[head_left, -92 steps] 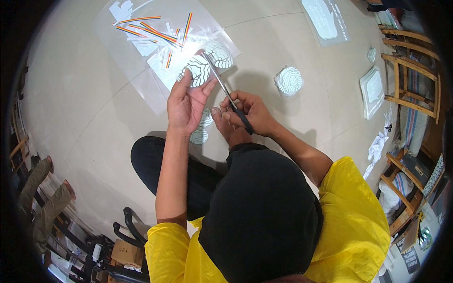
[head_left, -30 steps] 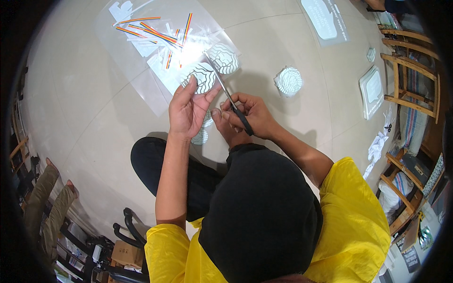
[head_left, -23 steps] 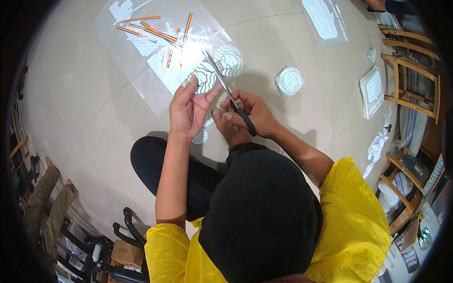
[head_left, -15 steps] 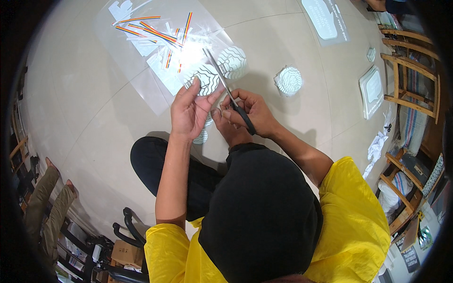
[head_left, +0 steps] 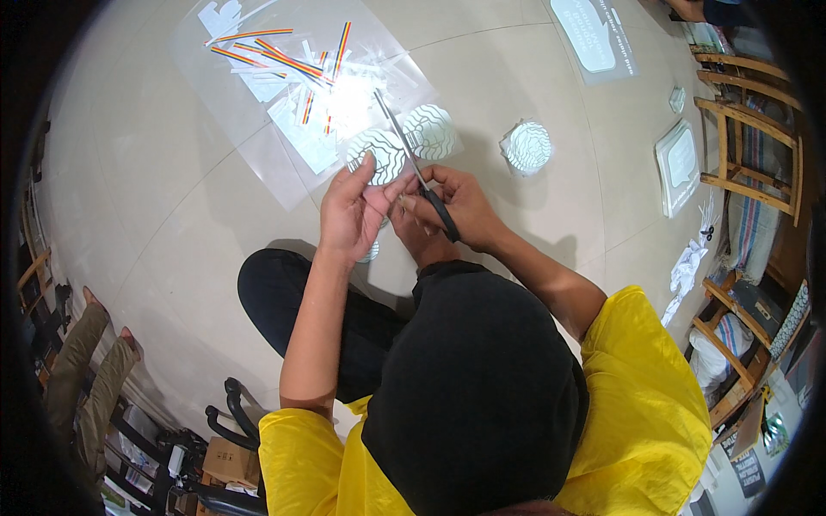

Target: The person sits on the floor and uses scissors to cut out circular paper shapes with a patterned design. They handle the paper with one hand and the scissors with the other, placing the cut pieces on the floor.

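Observation:
Between thumb and fingers, my left hand (head_left: 351, 211) pinches a clear sheet printed with round, wavy-lined stickers. One round wavy-lined sticker (head_left: 375, 156) lies just above my thumb, and a second round sticker (head_left: 429, 132) sits to its right. My right hand (head_left: 460, 206) is closed on the black handles of a pair of scissors (head_left: 398, 126). The blades point up and to the left, between the two rounds, and look nearly closed. Under the hands, my bare foot (head_left: 422, 241) rests on the floor, with another round piece (head_left: 370, 253) partly hidden beside it.
Beyond my hands, striped and white paper strips (head_left: 292, 62) lie heaped on a clear plastic sheet (head_left: 249, 155). To the right are a pile of round stickers (head_left: 526, 148), a stack of white cut-outs (head_left: 678, 168) and wooden chairs (head_left: 757, 129). Another person's legs (head_left: 86, 370) show at left.
My left hand has shifted slightly right and toward me, carrying the sticker sheet along. The scissors have moved a little nearer and left, still between the two rounds.

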`<state>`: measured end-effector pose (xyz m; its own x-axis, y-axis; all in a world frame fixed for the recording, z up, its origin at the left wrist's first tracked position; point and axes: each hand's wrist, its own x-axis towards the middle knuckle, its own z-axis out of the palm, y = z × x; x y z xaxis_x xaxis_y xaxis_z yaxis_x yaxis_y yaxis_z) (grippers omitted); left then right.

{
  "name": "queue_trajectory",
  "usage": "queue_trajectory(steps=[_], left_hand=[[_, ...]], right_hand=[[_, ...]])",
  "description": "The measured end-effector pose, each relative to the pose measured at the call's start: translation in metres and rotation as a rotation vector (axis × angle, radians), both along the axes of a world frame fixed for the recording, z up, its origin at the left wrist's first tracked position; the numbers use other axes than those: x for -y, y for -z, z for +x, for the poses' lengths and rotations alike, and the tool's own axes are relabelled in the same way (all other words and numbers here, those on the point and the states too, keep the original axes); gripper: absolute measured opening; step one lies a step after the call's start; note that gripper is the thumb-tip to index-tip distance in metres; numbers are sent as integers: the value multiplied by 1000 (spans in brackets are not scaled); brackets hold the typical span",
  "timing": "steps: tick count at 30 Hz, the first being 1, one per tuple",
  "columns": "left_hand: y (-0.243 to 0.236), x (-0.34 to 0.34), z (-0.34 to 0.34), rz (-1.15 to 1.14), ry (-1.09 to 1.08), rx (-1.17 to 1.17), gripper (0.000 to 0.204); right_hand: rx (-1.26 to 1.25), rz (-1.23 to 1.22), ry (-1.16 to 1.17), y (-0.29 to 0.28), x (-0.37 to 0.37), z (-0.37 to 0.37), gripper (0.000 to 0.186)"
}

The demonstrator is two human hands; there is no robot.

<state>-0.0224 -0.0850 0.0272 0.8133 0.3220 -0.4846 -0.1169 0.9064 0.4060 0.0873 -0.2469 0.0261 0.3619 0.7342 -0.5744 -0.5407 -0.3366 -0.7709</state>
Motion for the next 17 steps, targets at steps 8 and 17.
queue_trajectory(steps=[8,17], left_hand=[[36,12,-11,-83,-4,-113,37],[82,9,-34,24,148,-462,47]], right_hand=[[-79,-53,-18,32,5,-10,27],[-252,-155,40,82,31,-30,32]])
